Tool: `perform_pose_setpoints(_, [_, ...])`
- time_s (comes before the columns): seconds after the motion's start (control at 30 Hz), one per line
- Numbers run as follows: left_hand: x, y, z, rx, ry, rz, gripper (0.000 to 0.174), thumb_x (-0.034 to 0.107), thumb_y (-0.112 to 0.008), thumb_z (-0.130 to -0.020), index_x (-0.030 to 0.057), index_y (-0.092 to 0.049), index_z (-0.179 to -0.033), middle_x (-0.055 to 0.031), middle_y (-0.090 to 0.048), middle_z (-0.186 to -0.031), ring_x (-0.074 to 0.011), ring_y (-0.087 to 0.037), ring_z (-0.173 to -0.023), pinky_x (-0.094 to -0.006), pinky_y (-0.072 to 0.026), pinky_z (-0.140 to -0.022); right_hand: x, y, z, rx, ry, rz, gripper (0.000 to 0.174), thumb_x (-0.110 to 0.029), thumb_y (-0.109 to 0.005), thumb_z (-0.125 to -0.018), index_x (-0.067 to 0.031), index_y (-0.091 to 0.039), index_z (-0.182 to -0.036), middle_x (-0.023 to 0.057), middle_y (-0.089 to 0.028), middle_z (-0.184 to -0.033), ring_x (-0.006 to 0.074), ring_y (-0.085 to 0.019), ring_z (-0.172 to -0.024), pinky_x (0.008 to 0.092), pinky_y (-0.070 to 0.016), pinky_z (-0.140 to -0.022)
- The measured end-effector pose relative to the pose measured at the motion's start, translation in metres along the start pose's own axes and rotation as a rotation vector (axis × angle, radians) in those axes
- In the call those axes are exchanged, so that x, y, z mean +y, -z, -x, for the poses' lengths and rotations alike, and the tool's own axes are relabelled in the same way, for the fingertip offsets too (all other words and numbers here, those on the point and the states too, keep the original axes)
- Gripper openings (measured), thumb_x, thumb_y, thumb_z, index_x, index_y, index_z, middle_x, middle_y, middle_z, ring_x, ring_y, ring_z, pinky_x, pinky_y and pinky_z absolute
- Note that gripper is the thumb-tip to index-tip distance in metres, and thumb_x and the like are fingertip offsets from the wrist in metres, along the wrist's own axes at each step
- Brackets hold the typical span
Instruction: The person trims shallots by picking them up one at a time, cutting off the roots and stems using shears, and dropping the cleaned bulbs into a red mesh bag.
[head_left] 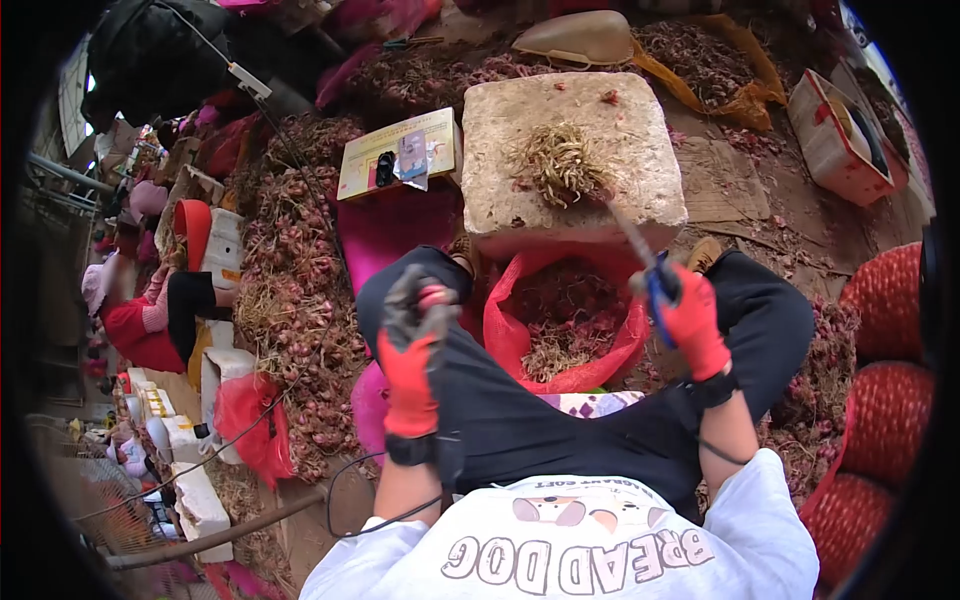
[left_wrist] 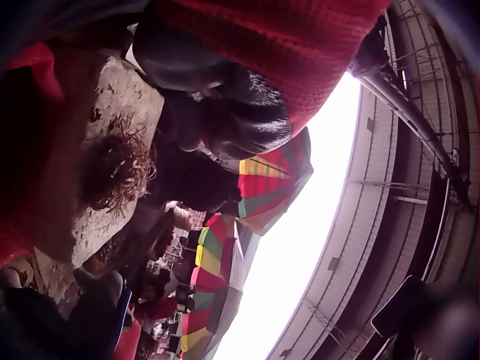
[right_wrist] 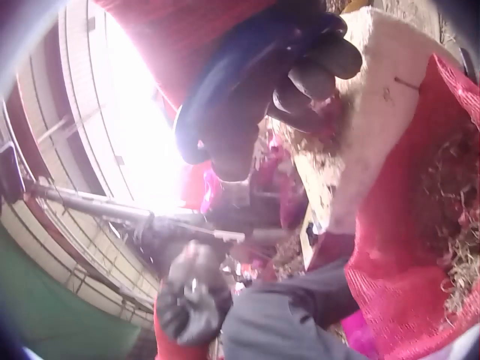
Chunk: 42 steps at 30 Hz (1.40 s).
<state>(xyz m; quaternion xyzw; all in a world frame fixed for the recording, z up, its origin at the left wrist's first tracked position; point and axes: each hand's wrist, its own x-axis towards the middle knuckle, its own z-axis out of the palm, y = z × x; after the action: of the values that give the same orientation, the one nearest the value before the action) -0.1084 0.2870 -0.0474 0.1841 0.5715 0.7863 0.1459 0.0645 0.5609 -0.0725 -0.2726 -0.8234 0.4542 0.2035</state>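
My left hand [head_left: 410,350], in a red glove with a grey coated palm, is raised over the left thigh. Its curled fingers hold a small reddish shallot [head_left: 432,295], mostly covered by the glove. The right hand [head_left: 692,312], gloved alike, grips blue-handled scissors [head_left: 657,298], whose blurred blades point toward the foam block [head_left: 640,130]. In the right wrist view, a blue handle loop [right_wrist: 217,75] wraps round the gloved fingers. Dry stalk trimmings [head_left: 565,165] lie heaped on the block. Between the legs, a red mesh bag [head_left: 495,325] stands open with shallots and dry bits inside.
Shallots in a long heap [head_left: 300,240] spread along the left. A yellow box [head_left: 440,140] with small items on it stands beside the block. Full red mesh sacks [head_left: 885,420] line the right side, below a white foam box [head_left: 815,130]. Another person [head_left: 140,320] sits far left.
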Motion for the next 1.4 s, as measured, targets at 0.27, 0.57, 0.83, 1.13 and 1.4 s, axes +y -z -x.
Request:
perform_pose_setpoints(0.27, [0.000,0.230,0.089,0.388,0.322,-0.514,0.038,0.009,-0.061,-0.087,0.0014,-0.049,-0.123,-0.0035,-0.056,-0.105,-0.0088,-0.055,-0.087,-0.0213,-0.0478,-0.075,0.187,0.218,-0.153,0.286,-0.450,0.202,0.049,-0.047,-0.054,-0.087,-0.0028,-0.067,-0.105,0.0123,-0.068,-0.092,0.0217,-0.065,-0.085,0.0341,-0.0497,-0.077])
perform_pose_setpoints(0.57, [0.046,0.142,0.007,0.333,-0.120,-0.389,0.042,0.011,-0.058,-0.090,-0.0004,-0.045,-0.129,-0.0041,-0.057,-0.091,-0.0074,-0.052,-0.071,-0.0184,-0.0441,-0.059,0.203,0.184,-0.136,0.196,-0.729,0.984,0.065,-0.056,-0.046,-0.082,0.0006,-0.063,-0.109,0.0213,-0.059,-0.117,0.0354,-0.058,-0.108,0.0420,-0.0459,-0.092])
perform_pose_setpoints(0.83, [-0.123,-0.067,-0.110,-0.378,0.504,0.120,0.013,0.011,-0.056,-0.090,-0.0006,-0.059,-0.096,-0.0112,-0.063,-0.091,-0.0150,-0.063,-0.075,-0.0233,-0.0511,-0.064,0.165,0.135,-0.157,0.125,-0.528,0.972,0.068,-0.060,-0.042,-0.083,-0.0017,-0.063,-0.108,0.0198,-0.061,-0.115,0.0337,-0.057,-0.110,0.0390,-0.0443,-0.094])
perform_pose_setpoints(1.13, [-0.257,-0.127,-0.150,0.269,0.119,-0.994,0.086,0.024,-0.081,-0.062,-0.0017,-0.036,-0.131,-0.0251,-0.050,-0.124,-0.0376,-0.049,-0.115,-0.0419,-0.0362,-0.101,0.052,0.083,-0.136,-0.186,-0.003,0.638,0.059,-0.066,-0.057,-0.075,-0.0093,-0.067,-0.088,0.0164,-0.066,-0.085,0.0338,-0.063,-0.082,0.0411,-0.0488,-0.073])
perform_pose_setpoints(1.4, [-0.266,-0.080,-0.184,0.113,0.208,-0.481,0.039,0.004,-0.069,-0.074,-0.0001,-0.052,-0.109,-0.0113,-0.063,-0.096,-0.0181,-0.057,-0.076,-0.0310,-0.0475,-0.069,0.050,0.051,-0.161,-0.268,0.054,0.452,0.061,-0.067,-0.058,-0.074,-0.0069,-0.066,-0.079,0.0172,-0.064,-0.078,0.0345,-0.063,-0.079,0.0410,-0.0479,-0.072])
